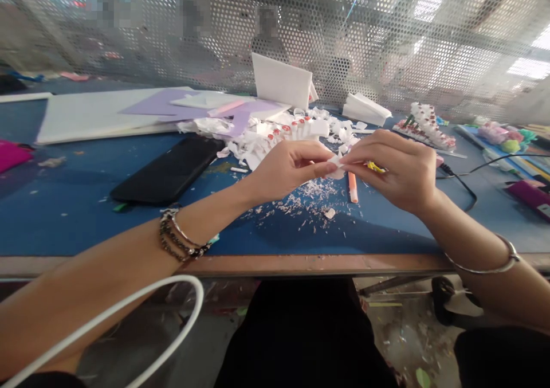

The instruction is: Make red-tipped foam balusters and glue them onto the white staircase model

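Note:
My left hand (296, 167) and my right hand (393, 164) meet above the blue table, fingertips pinched on one small white piece (338, 169), perhaps foam or paper. Its exact kind is too small to make out. Just below the hands lie fine white and pinkish crumbs (315, 202). An orange stick with a pale tip (353, 187) rests under the right fingers. A bit of something yellow (376, 167) shows behind the right hand. Beyond the hands is a heap of white scraps (253, 141), with several small white pieces marked red (287, 129) on it.
A black phone (169, 170) lies left of the scraps. White sheets (86, 113) and purple sheets (154, 106) are stacked behind it. A folded white board (281, 81) stands before a perforated metal screen (223, 38). A black cable (470, 190) runs on the right; a white cable (195, 296) loops in front.

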A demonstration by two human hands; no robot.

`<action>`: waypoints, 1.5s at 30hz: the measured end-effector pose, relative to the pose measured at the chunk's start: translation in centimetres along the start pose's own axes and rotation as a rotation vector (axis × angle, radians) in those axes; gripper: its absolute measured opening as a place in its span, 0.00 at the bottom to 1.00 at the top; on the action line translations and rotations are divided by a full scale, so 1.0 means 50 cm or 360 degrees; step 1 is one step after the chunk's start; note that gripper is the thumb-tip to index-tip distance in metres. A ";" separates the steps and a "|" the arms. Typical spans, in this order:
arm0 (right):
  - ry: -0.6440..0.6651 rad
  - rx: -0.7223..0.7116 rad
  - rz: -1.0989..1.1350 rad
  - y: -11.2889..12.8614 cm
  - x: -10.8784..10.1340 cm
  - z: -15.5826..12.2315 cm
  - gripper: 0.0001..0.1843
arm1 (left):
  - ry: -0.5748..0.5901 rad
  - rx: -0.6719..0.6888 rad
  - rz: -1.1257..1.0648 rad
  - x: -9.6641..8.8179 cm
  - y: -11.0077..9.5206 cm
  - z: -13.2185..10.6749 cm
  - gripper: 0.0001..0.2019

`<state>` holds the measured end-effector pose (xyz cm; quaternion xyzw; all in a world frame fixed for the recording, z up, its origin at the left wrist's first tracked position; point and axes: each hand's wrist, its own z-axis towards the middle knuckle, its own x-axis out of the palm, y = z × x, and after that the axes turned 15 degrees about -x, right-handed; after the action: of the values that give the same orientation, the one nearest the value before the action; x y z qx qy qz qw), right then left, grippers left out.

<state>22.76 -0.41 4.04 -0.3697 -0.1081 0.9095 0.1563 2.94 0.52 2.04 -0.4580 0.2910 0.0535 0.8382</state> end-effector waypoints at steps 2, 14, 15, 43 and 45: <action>0.0003 0.0125 0.0095 0.000 -0.002 0.004 0.04 | -0.0009 0.0035 0.0039 -0.001 -0.002 -0.001 0.08; -0.0151 0.0744 0.0805 -0.002 0.015 0.000 0.03 | -0.0060 0.0366 0.0338 -0.006 -0.006 -0.008 0.08; -0.0171 0.0710 0.0733 -0.002 0.016 0.000 0.03 | -0.0066 0.0335 0.0323 -0.004 -0.007 -0.009 0.09; -0.0167 0.0492 0.0368 0.004 0.019 0.001 0.02 | -0.0374 0.0251 -0.0080 0.027 -0.006 -0.014 0.05; -0.0224 0.0610 0.0503 0.003 0.024 -0.001 0.03 | -0.0386 0.0294 -0.0043 0.026 -0.008 -0.014 0.05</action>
<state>21.93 -0.10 3.19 -0.2813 0.1147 0.9501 0.0716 3.84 -0.48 1.38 -0.3731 0.1852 0.0702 0.9064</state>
